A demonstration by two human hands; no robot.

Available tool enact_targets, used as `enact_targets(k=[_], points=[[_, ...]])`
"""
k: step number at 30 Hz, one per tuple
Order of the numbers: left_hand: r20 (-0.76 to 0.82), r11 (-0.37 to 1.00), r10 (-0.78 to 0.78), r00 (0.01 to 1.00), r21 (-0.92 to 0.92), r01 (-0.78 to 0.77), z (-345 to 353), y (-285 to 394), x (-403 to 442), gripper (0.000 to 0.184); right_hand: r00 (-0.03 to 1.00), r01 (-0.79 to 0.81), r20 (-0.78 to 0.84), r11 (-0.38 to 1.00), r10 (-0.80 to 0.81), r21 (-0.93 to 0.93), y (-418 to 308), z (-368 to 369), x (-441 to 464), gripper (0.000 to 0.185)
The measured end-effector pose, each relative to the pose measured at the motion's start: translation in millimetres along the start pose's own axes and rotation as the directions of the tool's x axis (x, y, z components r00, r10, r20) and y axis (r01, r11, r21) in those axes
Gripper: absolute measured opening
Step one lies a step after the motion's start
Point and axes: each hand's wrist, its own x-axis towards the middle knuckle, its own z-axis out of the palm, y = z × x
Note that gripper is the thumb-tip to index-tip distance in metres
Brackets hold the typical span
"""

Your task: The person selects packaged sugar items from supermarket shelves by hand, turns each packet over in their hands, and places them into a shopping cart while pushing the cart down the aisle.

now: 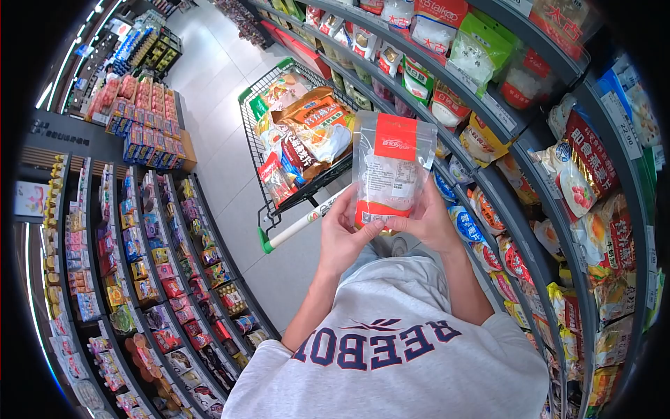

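Note:
A clear pouch of white contents with a red label (395, 164) is held upright in front of me, its printed text side facing me. My left hand (345, 227) grips its lower left edge, thumb across the front. On the lower right edge, my right hand (434, 222) is closed the same way, and the two thumbs nearly meet at the bottom. Just beyond the pouch stands a shopping cart (305, 190) with a green-tipped handle. Inside it lie several bags, among them a large brown and orange food bag (317, 129).
Shelves of bagged foods (520, 122) curve close along my right. On the left, racks of small packets (150, 258) run beside the aisle. A display of stacked boxes (150, 136) stands farther off at the left. Grey tiled floor (237, 167) runs between them.

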Motion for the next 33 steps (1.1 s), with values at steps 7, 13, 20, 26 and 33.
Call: enact_targets(k=[7,13,20,26,33], points=[[-0.006,1.000,-0.013,1.000,-0.003,0.013,0.6,2.8,-1.1,0.074,1.000,0.010,0.003,1.000,-0.010,-0.002,2.7,-0.7,0.1,0.109],[-0.001,1.000,-0.005,1.000,0.001,0.005,-0.8,1.2,-1.3,0.074,1.000,0.011,0.004,1.000,-0.011,-0.011,2.7,0.0,0.3,0.108],[-0.003,1.000,-0.010,1.000,0.011,0.010,-1.6,1.4,-1.4,0.074,1.000,0.011,0.009,1.000,-0.011,-0.005,2.9,0.4,0.7,0.108],[-0.004,1.000,-0.010,1.000,0.002,0.010,-1.5,1.6,-2.3,0.074,1.000,-0.004,0.006,1.000,0.004,0.004,0.9,2.0,-0.2,0.107],[-0.006,1.000,-0.006,1.000,0.007,0.006,-1.9,1.9,-2.7,0.074,1.000,0.013,0.008,1.000,-0.013,0.000,4.4,0.9,-0.1,0.107]])
